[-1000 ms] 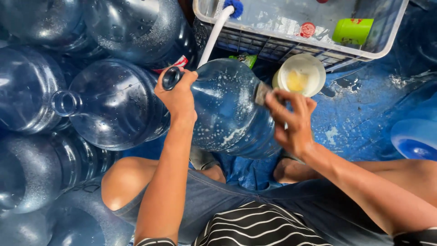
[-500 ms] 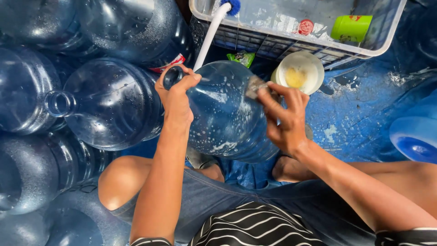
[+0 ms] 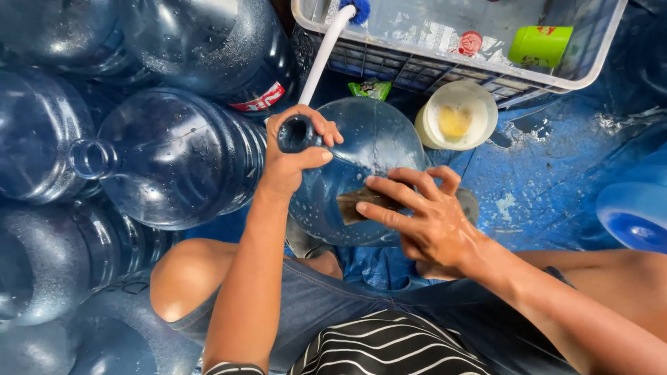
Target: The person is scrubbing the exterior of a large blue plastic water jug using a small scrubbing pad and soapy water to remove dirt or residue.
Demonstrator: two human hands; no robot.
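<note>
Head view: my left hand (image 3: 295,156) is wrapped around the neck of the big blue water jug (image 3: 361,173), which lies tilted across my lap with its mouth turned up toward me. My right hand (image 3: 424,215) presses a brown scrub pad (image 3: 358,203) flat against the jug's side, fingers spread over it, so that grip is pinching the pad to the plastic and not closed in a fist.

Compared with a second ago, the scrubbing hand has slid down from the upper shoulder of the jug to its middle, and the neck has rolled a little toward me. I judge the wash is working its way round the body, with the lower side not yet reached.

Room is tight. A stack of empty jugs (image 3: 167,160) crowds my left elbow, nearly touching the one I hold. Just beyond the jug stand a white tub (image 3: 458,118) of yellowish soap and a plastic crate (image 3: 583,59) with a white hose (image 3: 323,59) hanging over its rim. The wet blue floor (image 3: 542,187) to my right is the only free space for swinging the jug.
</note>
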